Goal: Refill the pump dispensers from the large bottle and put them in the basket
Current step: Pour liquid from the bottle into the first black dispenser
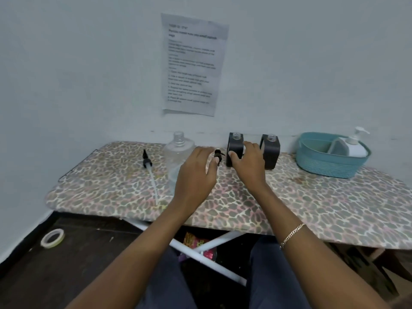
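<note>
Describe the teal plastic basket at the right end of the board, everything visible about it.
The teal plastic basket is oval and open-topped, with a smooth upper rim and a horizontally ribbed lower wall. An inner divider splits it into compartments. The left one shows nothing inside, and the right holds an upright white pump dispenser. The basket stands level at the far right of the leopard-print covered board, close to the pale wall. Nothing else touches it.

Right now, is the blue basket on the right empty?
No, a white pump dispenser stands inside the basket, at its right end.
</note>
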